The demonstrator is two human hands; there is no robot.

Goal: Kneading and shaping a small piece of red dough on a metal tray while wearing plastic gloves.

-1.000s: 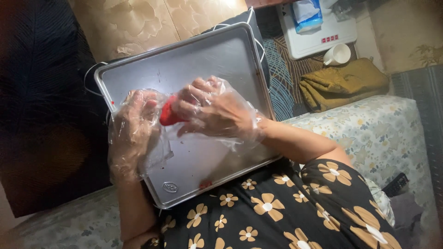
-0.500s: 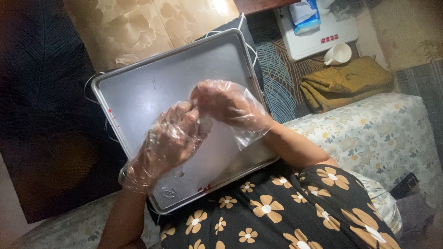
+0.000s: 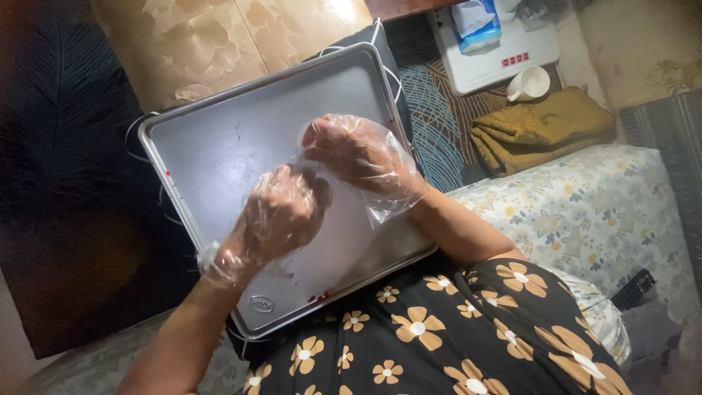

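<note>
Overhead, a metal tray [image 3: 219,153] rests tilted across the person's lap, its lower edge against a black dress with cream flowers [image 3: 468,336]. Small red specks dot the tray's left rim and a red smear sits near its bottom edge [image 3: 319,297]. Dark cushion [image 3: 66,183] lies left of the tray, a thin white cord loops around the tray's sides. Upper right, well apart from the tray: a white device [image 3: 504,55] with a blue-and-white packet [image 3: 475,22] on it, a white cup [image 3: 528,83] lying on its side just beside it, and a folded mustard cloth [image 3: 541,128] near the cup. Floral bedding [image 3: 599,212] runs under the right arm. A dark remote-like object [image 3: 632,289] pokes out at lower right.

Both hands wear loose clear plastic gloves and hover over the tray's middle, nothing blocking them. Left hand [image 3: 281,212] is curled into a loose fist, knuckles up; cannot tell whether anything is inside it. Right hand [image 3: 358,150] sits just above and right of the left, fingers bent inward, pinching at the loose glove plastic near the left hand's fingertips. The two hands are touching or nearly so; exact contact is unclear through the crumpled plastic.
</note>
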